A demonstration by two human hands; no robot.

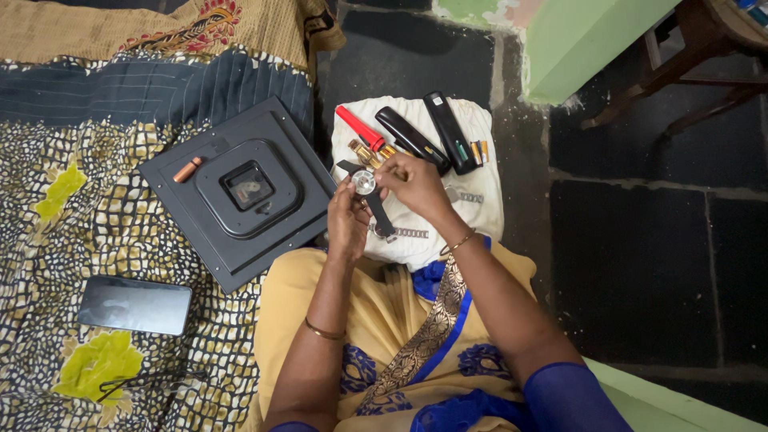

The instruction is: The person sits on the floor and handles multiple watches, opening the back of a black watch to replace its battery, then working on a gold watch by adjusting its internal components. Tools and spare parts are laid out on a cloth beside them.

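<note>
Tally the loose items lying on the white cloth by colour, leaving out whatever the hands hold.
Red: 1, red plastic torch
Black: 2, black stapler-shaped case and black slim remote-like bar
Silver: 2, metal link bands
Orange: 1, small orange-tipped batteries cluster
Total: 6

Patterned bedspread [96, 216] carries square dark clock back [240, 192], copper battery [188, 170], black phone [134, 305]; dark floor [640, 256] carries white cloth [472, 172].

A single head camera looks almost straight down from above the seated person, close over the lap, taking in the left hand [346, 226], right hand [416, 186] and the dark floor [640, 264] around
</note>
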